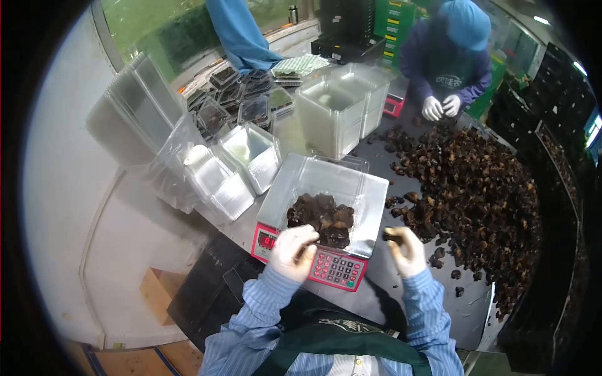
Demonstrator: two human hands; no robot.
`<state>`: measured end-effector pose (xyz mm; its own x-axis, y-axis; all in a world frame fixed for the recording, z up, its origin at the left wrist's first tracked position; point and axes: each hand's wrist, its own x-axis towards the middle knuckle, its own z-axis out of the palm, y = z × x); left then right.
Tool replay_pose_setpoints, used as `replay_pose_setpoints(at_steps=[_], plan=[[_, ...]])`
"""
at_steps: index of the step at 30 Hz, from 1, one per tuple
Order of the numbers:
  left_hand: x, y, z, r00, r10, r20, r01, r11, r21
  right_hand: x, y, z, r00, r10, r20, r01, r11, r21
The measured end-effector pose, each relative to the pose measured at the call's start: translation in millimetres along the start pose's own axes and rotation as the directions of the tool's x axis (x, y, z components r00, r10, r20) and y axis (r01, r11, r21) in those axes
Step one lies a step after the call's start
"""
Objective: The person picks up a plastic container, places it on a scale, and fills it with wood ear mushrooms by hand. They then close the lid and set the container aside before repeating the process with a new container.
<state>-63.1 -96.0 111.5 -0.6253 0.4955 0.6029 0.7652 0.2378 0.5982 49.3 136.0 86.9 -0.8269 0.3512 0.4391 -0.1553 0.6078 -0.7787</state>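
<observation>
My gloved left hand is at the front left edge of a clear plastic tray, over the red scale. Its fingers are curled together, and whatever they hold is hidden. Dark brown pieces that look like wood ear mushrooms lie in the tray on the scale's metal plate. My gloved right hand, to the right of the scale, pinches a dark mushroom piece between thumb and fingers. Part of the scale's red display shows beside my left hand.
A large heap of mushrooms covers the table's right side. Stacked clear containers stand behind the scale, others to its left. Filled, lidded boxes sit by the window. Across the table, a co-worker in white gloves handles something small.
</observation>
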Motion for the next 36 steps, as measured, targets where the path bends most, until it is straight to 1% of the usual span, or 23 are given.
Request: replay_pose_setpoints(at_steps=[2, 3, 4, 5, 6, 9, 10, 12, 13, 14, 16, 17, 18, 19, 20, 21, 23, 24, 26, 29, 32, 33, 36], plan=[[4.4, -27.1, -5.2, 1.0, -0.019, 0.008, 0.018, 0.996, 0.088, 30.4, -19.9, 21.7, 0.988, -0.141, 0.056, 0.142, 0.99, -0.011], [7.9, -30.0, -4.9, 0.998, -0.045, 0.041, 0.039, 0.99, 0.137, 43.0, -28.3, 31.3, 0.974, -0.204, 0.094, 0.207, 0.978, -0.018], [11.5, -32.9, -4.9, 0.995, -0.072, 0.074, 0.057, 0.981, 0.188, 54.2, -37.3, 40.3, 0.956, -0.257, 0.139, 0.27, 0.959, -0.083], [14.1, -35.5, -5.2, 0.989, -0.101, 0.105, 0.073, 0.968, 0.24, 62.7, -39.2, 51.5, 0.949, -0.246, 0.196, 0.273, 0.954, -0.122], [14.2, -40.7, -3.7, 0.968, -0.158, 0.193, 0.104, 0.959, 0.264, 68.9, -38.5, 61.1, 0.939, -0.233, 0.253, 0.278, 0.947, -0.161], [13.8, -46.8, 2.0, 0.956, -0.139, 0.259, 0.06, 0.956, 0.288, 76.1, -37.6, 77.1, 0.95, -0.118, 0.29, 0.194, 0.949, -0.247], [11.8, -50.0, 4.1, 0.952, -0.145, 0.271, 0.06, 0.953, 0.297, 77.3, -37.3, 79.2, 0.955, -0.11, 0.275, 0.181, 0.952, -0.248], [11.4, -53.1, 1.1, 0.961, -0.12, 0.247, 0.051, 0.962, 0.269, 76.2, -36.6, 77.4, 0.965, -0.087, 0.246, 0.149, 0.957, -0.247], [13.1, -53.6, -3.4, 0.97, -0.122, 0.209, 0.083, 0.979, 0.189, 71.2, -40.8, 60.2, 0.99, -0.036, 0.137, 0.047, 0.995, -0.084], [16.1, -53.9, -9.9, 0.977, -0.127, 0.168, 0.11, 0.988, 0.108, 68.0, -30.3, 51.1, 0.992, -0.086, 0.088, 0.097, 0.986, -0.133], [14.7, -62.8, -20.1, 0.982, -0.181, 0.045, 0.178, 0.982, 0.058, 54.3, 2.3, 32.2, 1.0, 0.001, -0.018, -0.004, 0.981, -0.195], [12.2, -71.9, -24.8, 0.982, -0.186, -0.007, 0.187, 0.982, 0.04, 46.9, 11.2, 19.6, 0.99, 0.139, -0.032, -0.142, 0.979, -0.144], [9.9, -79.7, -30.6, 0.98, -0.191, -0.06, 0.193, 0.981, 0.023, 39.0, 23.2, 9.5, 0.992, 0.09, -0.084, -0.105, 0.974, -0.202], [6.6, -84.8, -37.0, 0.955, -0.29, -0.07, 0.287, 0.957, -0.044, 27.4, 37.1, -0.9, 0.979, 0.174, -0.108, -0.195, 0.955, -0.225], [8.0, -85.5, -42.5, 0.952, -0.277, -0.13, 0.265, 0.959, -0.103, 14.8, 49.7, -11.2, 0.961, 0.245, -0.13, -0.273, 0.914, -0.301], [5.9, -90.8, -48.4, 0.938, -0.316, -0.143, 0.305, 0.948, -0.094, -0.6, 66.7, -19.5, 0.943, 0.291, -0.16, -0.326, 0.901, -0.286], [-2.1, -106.2, -56.2, 0.913, -0.366, -0.181, 0.349, 0.929, -0.121, -28.2, 81.9, -31.9, 0.929, 0.308, -0.205, -0.364, 0.861, -0.356], [-2.7, -107.7, -59.5, 0.905, -0.384, -0.182, 0.366, 0.922, -0.124, -41.5, 88.4, -37.6, 0.893, 0.393, -0.219, -0.448, 0.819, -0.357], [-1.5, -108.5, -62.1, 0.892, -0.415, -0.18, 0.395, 0.908, -0.137, -66.3, 103.9, -44.9, 0.848, 0.467, -0.25, -0.53, 0.762, -0.372], [-1.7, -109.3, -56.0, 0.894, -0.412, -0.174, 0.391, 0.909, -0.146, -84.2, 104.1, -46.3, 0.807, 0.532, -0.256, -0.59, 0.706, -0.391], [0.2, -106.0, -50.2, 0.898, -0.414, -0.15, 0.39, 0.906, -0.165, -102.6, 118.6, -44.4, 0.823, 0.508, -0.254, -0.568, 0.726, -0.388], [0.7, -104.3, -48.9, 0.898, -0.416, -0.141, 0.391, 0.904, -0.174, -96.3, 106.7, -43.2, 0.783, 0.567, -0.258, -0.621, 0.679, -0.392], [0.3, -100.0, -44.9, 0.898, -0.427, -0.109, 0.396, 0.891, -0.223, -88.2, 92.5, -39.5, 0.799, 0.527, -0.29, -0.602, 0.687, -0.408]])
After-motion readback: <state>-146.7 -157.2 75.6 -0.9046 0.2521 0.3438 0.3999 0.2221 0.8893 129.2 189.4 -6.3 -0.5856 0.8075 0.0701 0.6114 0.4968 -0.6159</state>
